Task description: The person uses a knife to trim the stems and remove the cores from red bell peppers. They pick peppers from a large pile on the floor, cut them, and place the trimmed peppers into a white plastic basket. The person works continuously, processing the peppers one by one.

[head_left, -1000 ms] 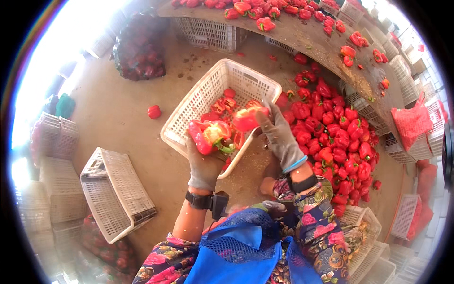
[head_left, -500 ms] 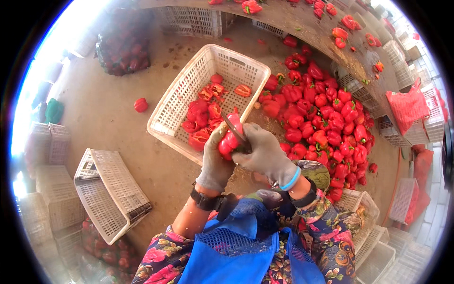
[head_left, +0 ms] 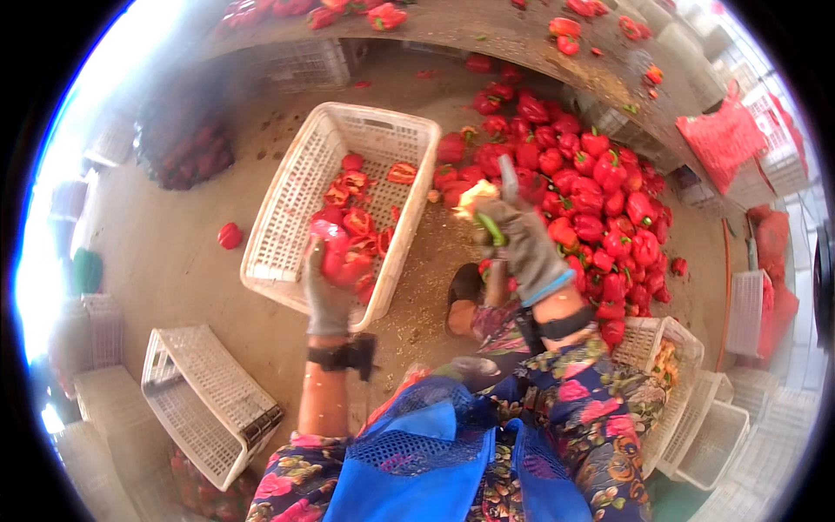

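Over the near end of a white plastic crate (head_left: 426, 143), my gloved left hand (head_left: 327, 300) is closed round a red bell pepper (head_left: 334, 244), slightly blurred. Cut red peppers (head_left: 358, 223) lie inside the crate below it. To the crate's right, my gloved right hand (head_left: 529, 248) grips a knife (head_left: 508, 178), its blade pointing away from me. The same hand holds a pale pepper core (head_left: 474, 198) with a green stem (head_left: 492, 228). Just beyond that hand spreads a big heap of whole red bell peppers (head_left: 609, 209).
A long table (head_left: 513, 35) with scattered peppers runs along the far side. An empty-looking crate (head_left: 209, 391) lies tipped at the left. One loose pepper (head_left: 230, 236) rests on the floor. Close to my right leg is a crate (head_left: 644, 335) holding pale scraps. A dark filled sack (head_left: 183, 148) stands far left.
My hands have parted. The left went left over the crate with the pepper; the right moved right with the knife and the core, which is now apart from the pepper.
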Motion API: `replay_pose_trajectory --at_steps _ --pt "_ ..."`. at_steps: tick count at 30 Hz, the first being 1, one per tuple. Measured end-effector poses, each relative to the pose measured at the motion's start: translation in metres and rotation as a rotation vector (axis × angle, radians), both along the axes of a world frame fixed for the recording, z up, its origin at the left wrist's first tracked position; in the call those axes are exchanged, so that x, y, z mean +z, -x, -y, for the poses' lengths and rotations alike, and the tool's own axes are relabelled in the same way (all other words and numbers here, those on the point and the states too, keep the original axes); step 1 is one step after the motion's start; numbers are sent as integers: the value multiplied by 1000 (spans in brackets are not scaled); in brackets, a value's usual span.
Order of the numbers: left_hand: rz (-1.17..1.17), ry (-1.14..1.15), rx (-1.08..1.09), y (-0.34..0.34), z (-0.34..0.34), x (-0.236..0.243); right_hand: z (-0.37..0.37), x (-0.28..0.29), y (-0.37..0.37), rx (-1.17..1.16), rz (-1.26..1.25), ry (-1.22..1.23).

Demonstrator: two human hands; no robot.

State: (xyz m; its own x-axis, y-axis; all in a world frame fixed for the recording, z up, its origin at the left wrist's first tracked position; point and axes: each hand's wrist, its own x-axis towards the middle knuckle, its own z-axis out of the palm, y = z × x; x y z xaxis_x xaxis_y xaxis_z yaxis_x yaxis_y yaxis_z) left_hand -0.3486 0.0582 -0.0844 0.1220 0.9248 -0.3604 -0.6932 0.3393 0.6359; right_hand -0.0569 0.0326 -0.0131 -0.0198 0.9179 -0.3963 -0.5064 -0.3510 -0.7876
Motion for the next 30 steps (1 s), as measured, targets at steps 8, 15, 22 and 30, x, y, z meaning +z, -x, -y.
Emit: replay_pose_trajectory --at_steps 8,15,22,30 --pt "-1072 -424 -228 -60 -29 -4 220 37 -233 -22 1811 578" --pt "-1513 -746 -524 -204 -129 -187 215 -31 -255 44 2058 349" --pt "-1897 -623 -1031 -260 -160 -244 53 -181 -137 -32 517 530" --pt "-1193 -187 -540 -208 -118 -259 -36 -245 -95 -51 228 424"
